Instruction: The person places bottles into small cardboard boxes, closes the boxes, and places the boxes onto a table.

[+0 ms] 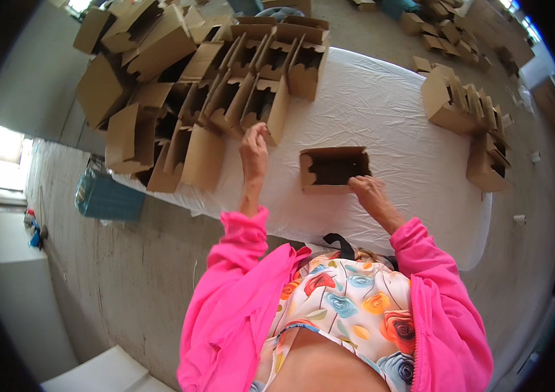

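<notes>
A white-covered table (382,98) stands on concrete floor. Head view: the right hand (370,191) grips the near wall of an open cardboard box (333,168); the left hand (254,151), fingers loosely curled, touches stacked folded boxes (225,91) left of it. Assembly seems underway; next, likely pulling another box.

A packing workshop: folded cardboard boxes (225,85) crowd the upper left of a white-sheeted bench (382,111), more boxes (467,104) stand at right, and flat cartons (447,32) litter the bare concrete floor (127,274).
</notes>
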A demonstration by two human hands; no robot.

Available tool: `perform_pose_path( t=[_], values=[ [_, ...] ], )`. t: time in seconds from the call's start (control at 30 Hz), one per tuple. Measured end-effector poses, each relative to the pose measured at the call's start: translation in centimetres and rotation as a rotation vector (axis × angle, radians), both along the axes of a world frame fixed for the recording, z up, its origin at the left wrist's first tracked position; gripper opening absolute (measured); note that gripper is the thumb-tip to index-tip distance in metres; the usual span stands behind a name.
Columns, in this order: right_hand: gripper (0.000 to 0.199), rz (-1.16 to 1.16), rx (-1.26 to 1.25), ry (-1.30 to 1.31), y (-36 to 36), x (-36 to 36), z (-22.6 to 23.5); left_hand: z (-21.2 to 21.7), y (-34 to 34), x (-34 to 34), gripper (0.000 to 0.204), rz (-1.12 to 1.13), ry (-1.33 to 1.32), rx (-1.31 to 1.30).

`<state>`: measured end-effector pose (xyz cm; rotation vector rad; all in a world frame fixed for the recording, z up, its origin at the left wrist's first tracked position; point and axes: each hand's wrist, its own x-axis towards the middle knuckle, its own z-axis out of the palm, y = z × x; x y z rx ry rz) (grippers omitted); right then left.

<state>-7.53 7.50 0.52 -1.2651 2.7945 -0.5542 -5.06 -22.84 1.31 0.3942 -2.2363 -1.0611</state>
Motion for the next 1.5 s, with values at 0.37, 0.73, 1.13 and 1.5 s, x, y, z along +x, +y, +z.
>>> perform_pose_path(
  t=[0.37, 0.73, 1.13, 1.5],
  values=[
    [0.003, -0.560, -0.005, -0.015, 12.1, 3.0, -0.4, -3.9, -5.8, -9.6, 0.031, -0.405, -0.840, -0.671],
    [0.005, -0.595, -0.016, -0.074, 12.8, 3.1, 0.5, -8.3, -7.2, -8.2, 0.036, -0.166, -1.612, 0.217],
    [0.011, -0.608, 0.011, -0.140, 13.1, 2.9, 0.3, -13.0, -5.2, -4.4, 0.032, -0.165, -0.985, 0.395],
    [0.057, -0.271, -0.368, -0.559, -0.5, 2.9, 6.3, -8.2, -1.3, -2.6, 0.039, -0.270, -0.744, 0.808]
  ],
)
